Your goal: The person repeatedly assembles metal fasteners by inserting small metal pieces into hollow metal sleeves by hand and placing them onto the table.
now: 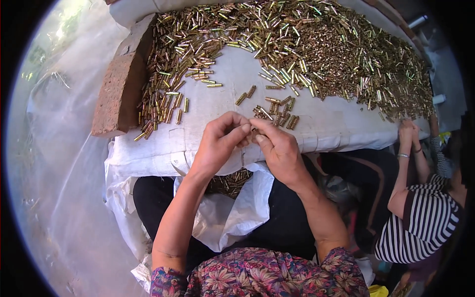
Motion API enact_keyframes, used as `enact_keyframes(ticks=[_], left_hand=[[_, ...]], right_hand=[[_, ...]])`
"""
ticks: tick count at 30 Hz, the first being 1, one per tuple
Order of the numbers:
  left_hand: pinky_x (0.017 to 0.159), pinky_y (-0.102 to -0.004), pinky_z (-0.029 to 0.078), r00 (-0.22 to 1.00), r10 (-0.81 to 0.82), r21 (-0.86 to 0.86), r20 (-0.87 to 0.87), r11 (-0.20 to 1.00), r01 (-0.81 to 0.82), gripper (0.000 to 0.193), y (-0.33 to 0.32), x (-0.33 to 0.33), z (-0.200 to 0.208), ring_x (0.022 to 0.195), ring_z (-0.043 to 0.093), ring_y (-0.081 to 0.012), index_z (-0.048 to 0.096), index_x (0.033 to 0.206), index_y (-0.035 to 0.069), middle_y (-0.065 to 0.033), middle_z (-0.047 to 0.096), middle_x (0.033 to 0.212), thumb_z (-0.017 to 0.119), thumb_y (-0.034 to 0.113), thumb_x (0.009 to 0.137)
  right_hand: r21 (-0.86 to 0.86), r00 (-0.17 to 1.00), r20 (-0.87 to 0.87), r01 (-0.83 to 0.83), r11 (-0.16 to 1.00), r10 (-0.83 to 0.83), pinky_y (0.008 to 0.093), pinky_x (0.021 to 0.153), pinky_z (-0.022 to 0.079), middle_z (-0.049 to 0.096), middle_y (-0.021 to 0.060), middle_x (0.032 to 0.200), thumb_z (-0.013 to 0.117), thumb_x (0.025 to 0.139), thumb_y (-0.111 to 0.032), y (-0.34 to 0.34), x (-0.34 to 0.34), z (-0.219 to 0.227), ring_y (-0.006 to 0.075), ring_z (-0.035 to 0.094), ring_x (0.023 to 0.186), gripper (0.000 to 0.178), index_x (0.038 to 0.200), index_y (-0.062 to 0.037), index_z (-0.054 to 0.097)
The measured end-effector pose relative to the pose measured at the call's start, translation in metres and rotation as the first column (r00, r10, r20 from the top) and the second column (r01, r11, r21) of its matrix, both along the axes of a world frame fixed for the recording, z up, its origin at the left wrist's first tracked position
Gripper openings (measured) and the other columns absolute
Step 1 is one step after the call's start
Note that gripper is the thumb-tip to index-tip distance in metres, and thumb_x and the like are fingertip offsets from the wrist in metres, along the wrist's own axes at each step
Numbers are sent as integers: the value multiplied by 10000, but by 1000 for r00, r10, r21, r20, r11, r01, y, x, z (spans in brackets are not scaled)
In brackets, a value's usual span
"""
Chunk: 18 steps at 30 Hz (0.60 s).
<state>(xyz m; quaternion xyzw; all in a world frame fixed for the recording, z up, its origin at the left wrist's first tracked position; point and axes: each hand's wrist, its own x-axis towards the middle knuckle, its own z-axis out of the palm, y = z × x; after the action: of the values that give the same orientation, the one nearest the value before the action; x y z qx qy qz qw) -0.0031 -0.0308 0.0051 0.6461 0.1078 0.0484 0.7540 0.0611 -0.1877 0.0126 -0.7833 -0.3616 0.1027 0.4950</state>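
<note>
Over the near edge of the table, my left hand [223, 137] and my right hand [281, 144] meet with fingertips pinched together. A small dark metal piece [254, 130] shows between them at the right fingertips; most of it is hidden. What the left fingers pinch is covered by the hand. Just beyond my hands lies a small group of brass-coloured metal sleeves [284, 119], short and tube-like, with two more sleeves [245, 95] a little to the left. Below my wrists, an open white sack [252, 190] between my legs contains many similar metal pieces [228, 184].
A large heap of metal sleeves [237, 24] spreads across the far side of the white-covered table [217, 104]. Smaller parts [326, 54] are mixed in toward the right. A reddish brick block [118, 84] bounds the left side. A person in a striped top [420, 222] works at the right end.
</note>
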Motion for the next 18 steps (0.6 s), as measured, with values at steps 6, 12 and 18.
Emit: enact_keyframes(ticks=[6,12,18], left_hand=[[658,-222,451,996,57,-134,-74,989,-66,136,-4,-27,-2,700,539,-67,627,942,3,-1,597,776,598,135,938],[661,-234,468,999,41,-404,-10,914,-42,119,-11,-37,-8,699,568,-92,600,954,29,-27,606,790,644,130,911],[620,-225,467,998,16,-542,64,840,22,116,-16,-43,-8,652,568,-96,574,923,48,-34,604,783,658,126,905]], right_hand=[[244,862,-507,135,960,7,260,814,492,657,59,932,565,945,-62,-10,-4,-18,116,619,842,105,1040,-18,576],[452,697,-704,290,844,137,239,682,478,616,20,836,602,943,-113,-13,-14,-7,98,570,709,75,986,-67,561],[438,657,-741,318,841,137,273,649,509,616,47,795,587,954,-123,-9,-28,-6,126,596,681,85,988,-63,537]])
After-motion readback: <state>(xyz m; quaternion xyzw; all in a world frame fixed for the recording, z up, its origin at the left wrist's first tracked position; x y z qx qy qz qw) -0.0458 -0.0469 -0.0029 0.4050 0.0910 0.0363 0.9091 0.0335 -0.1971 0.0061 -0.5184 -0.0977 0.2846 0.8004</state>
